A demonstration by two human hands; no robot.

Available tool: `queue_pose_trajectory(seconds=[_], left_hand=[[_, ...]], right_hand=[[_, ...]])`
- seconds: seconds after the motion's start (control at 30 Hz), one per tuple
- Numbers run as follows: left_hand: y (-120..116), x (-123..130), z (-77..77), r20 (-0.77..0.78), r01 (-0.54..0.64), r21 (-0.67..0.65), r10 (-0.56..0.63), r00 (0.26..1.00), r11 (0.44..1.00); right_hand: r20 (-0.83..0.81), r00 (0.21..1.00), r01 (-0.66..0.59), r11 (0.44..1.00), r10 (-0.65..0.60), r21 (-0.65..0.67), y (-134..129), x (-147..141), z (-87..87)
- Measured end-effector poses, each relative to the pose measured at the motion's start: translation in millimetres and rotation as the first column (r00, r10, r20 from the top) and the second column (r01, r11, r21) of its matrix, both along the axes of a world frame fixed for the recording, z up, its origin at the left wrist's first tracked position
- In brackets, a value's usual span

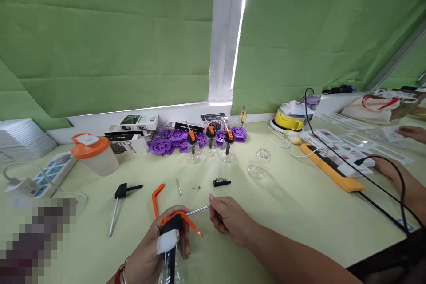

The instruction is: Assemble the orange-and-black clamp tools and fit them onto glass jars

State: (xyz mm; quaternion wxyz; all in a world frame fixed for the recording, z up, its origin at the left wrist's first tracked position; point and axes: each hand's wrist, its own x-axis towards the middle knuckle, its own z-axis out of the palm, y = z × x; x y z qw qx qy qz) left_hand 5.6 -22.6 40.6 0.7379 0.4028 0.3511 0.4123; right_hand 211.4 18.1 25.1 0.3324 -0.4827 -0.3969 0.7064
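Note:
My left hand (148,242) is wrapped round a clear-bodied device with a black head (171,225), an orange lever (193,226) and a white patch (167,242). A thin metal rod (199,210) sticks out from its head to the right. My right hand (233,219) pinches the rod's far end. Beyond my hands lie a second orange lever (155,197), a short metal pin (179,187) and a black piece with a spring (221,182). To the left is a black part with a metal rod (121,191). How the rod sits inside the head is hidden.
Three clear jars with black-and-orange tops (211,132) stand before purple parts (162,146) and boxes (139,122). Clear rings (257,171) lie to their right. An orange-lidded cup (96,155) stands left; a yellow-sided power strip (328,168) and another person's hand (386,166) are right.

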Motion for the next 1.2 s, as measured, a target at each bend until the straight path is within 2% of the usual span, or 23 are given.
queue_pose_trajectory(seconds=[0.07,0.2,0.27,0.43,0.57,0.7,0.83,1.0,1.2], left_hand=[[1.4,0.5,-4.9,0.039,0.003,-0.034,-0.002,0.999,0.999],[5.4,-2.3,-14.5,0.095,-0.036,-0.108,0.046,0.994,0.994],[6.8,-3.2,-17.1,0.103,-0.058,-0.128,0.072,0.992,0.990],[8.0,-2.5,-18.4,0.116,-0.073,-0.139,0.090,0.989,0.988],[7.6,-2.4,-20.0,0.131,-0.060,-0.144,0.079,0.988,0.988],[7.7,-2.6,-20.9,0.134,-0.051,-0.130,0.069,0.989,0.990],[8.9,-2.9,-21.6,0.135,-0.052,-0.121,0.069,0.988,0.991],[11.1,-3.5,-22.3,0.136,-0.065,-0.132,0.083,0.987,0.989],[11.8,-4.3,-22.6,0.122,-0.069,-0.135,0.086,0.989,0.988]], right_hand=[[-0.029,0.999,0.027,1.000,-0.027,0.010,1.1,-3.0,-4.6],[0.036,0.998,0.034,0.980,-0.041,0.196,3.6,-4.1,-11.0],[0.016,0.999,0.026,0.970,-0.030,0.243,5.4,-2.8,-14.5],[-0.023,0.999,-0.036,0.992,0.039,0.124,7.3,-0.6,-21.6],[-0.064,0.997,-0.027,0.992,0.035,0.125,9.0,0.6,-20.9],[-0.028,0.998,-0.056,0.997,0.057,0.053,12.2,1.8,-20.9],[-0.087,0.996,-0.019,0.994,0.028,0.110,13.7,1.7,-21.4],[-0.040,0.999,-0.031,0.999,0.033,0.040,14.5,0.8,-16.1],[-0.101,0.995,-0.004,0.997,0.012,0.081,17.2,1.8,-18.1]])
